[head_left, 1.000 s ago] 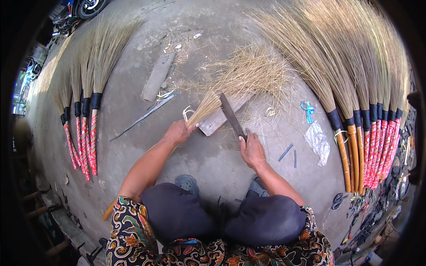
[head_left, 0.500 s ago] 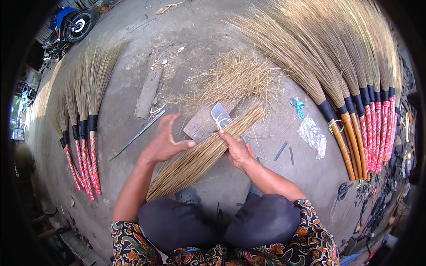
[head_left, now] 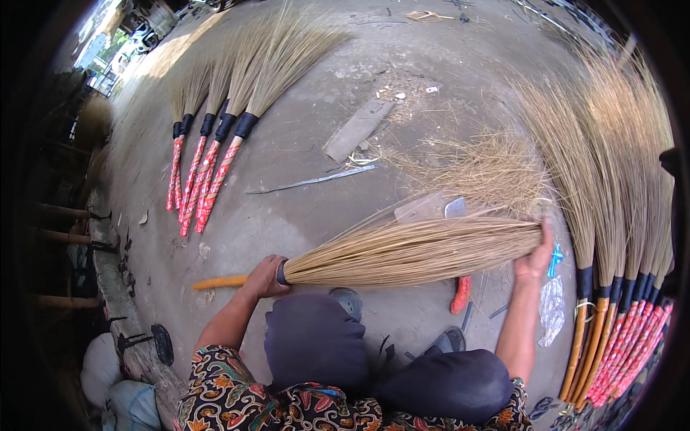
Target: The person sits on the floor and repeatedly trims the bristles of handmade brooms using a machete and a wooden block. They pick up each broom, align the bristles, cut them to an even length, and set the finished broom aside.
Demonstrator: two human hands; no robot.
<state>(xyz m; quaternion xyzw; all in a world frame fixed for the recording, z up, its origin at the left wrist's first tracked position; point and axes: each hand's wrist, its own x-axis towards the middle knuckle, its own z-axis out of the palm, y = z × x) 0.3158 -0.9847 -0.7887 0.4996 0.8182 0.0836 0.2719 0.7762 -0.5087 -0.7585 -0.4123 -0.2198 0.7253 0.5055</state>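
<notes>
A grass broom [head_left: 410, 251] lies sideways just beyond my knees, its bristles pointing right. My left hand [head_left: 267, 276] is closed round its black-bound neck, with the orange-yellow handle [head_left: 219, 282] sticking out to the left. At the other end my right hand [head_left: 533, 255] is wrapped round the bristle tips; its fingers are partly hidden behind them. Under the bristles, a wooden board [head_left: 422, 207] and a metal blade [head_left: 454, 208] show in part at the far side. A red-orange tool handle [head_left: 461, 294] pokes out at the near side.
Several brooms with red-patterned handles [head_left: 213, 179] lie at the left; a larger row of brooms [head_left: 607, 237] is at the right. Loose straw clippings [head_left: 489, 169], a plank [head_left: 359, 129], a long thin strip [head_left: 313, 179] and clear plastic [head_left: 552, 312] lie on the concrete floor.
My view has turned left. My left hand, open before, now grips the broom's neck. The broom has swung from slanting to nearly level, and my right hand holds its tips farther right.
</notes>
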